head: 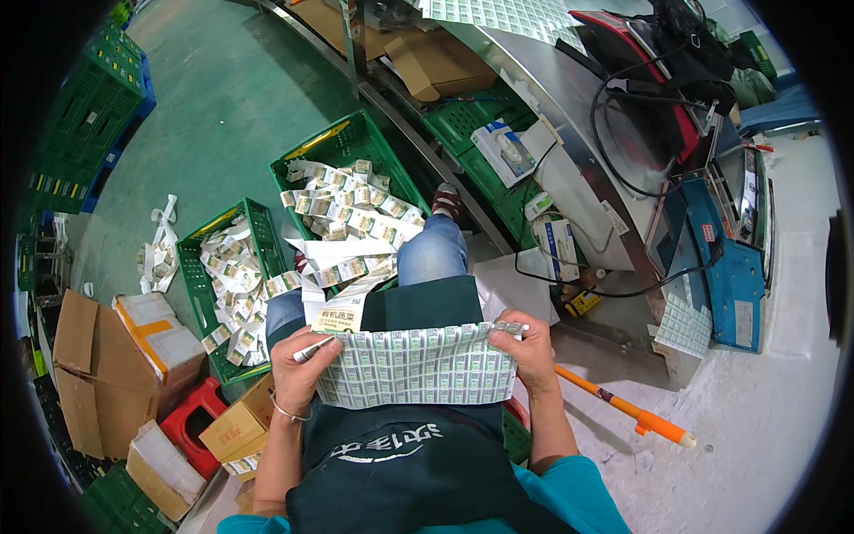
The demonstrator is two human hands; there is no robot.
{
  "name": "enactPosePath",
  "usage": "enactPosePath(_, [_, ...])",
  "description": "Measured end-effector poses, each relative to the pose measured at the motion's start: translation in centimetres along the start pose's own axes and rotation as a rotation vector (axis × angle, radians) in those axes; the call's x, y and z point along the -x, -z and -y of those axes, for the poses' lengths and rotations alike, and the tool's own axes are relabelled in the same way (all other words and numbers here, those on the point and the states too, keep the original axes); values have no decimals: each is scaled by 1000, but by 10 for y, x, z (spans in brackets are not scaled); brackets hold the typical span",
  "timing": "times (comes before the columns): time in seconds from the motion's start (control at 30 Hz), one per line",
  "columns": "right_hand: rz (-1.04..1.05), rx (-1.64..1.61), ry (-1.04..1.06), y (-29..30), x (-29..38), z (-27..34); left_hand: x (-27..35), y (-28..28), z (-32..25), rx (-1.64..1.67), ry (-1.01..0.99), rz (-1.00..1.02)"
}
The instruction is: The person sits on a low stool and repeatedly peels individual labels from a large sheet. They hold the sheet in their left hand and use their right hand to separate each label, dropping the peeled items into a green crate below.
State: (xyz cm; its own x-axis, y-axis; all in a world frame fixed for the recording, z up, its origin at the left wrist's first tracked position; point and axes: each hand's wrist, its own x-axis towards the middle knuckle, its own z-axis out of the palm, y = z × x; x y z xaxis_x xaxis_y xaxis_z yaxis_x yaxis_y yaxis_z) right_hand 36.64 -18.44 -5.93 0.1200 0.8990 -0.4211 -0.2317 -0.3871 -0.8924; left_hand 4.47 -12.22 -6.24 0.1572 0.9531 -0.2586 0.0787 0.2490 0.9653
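Note:
A sheet of small green-and-grey printed stickers (417, 370) is stretched across my lap. My left hand (299, 366) grips its left end and my right hand (530, 350) pinches its upper right corner. The sheet's upper edge looks rolled or folded over. Behind it, a label strip (341, 312) with printed writing runs from my lap down into a green plastic crate (353, 137). That crate holds a heap of label strips (347, 200). To its left, a smaller green crate (248, 212) is filled with more tangled label strips (233, 267).
A metal bench (517, 57) at upper right carries sticker sheets (500, 12) and a black cable (594, 133). An orange pole (617, 402) lies at right. Cardboard boxes (107, 374) and a red plastic stool (193, 417) stand at left. Loose strips (159, 257) lie on the floor.

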Motion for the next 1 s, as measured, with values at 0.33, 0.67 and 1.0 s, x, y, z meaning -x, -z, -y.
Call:
enactPosePath(0.33, [182, 119, 23, 19, -20, -20, -12, 5, 12, -305, -310, 95])
enactPosePath(0.67, [175, 58, -52, 25, -20, -23, -5, 2, 19, -249, -211, 53])
enactPosePath(1.0, [504, 1029, 425, -8, -38, 57, -10, -4, -2, -372, -453, 143])
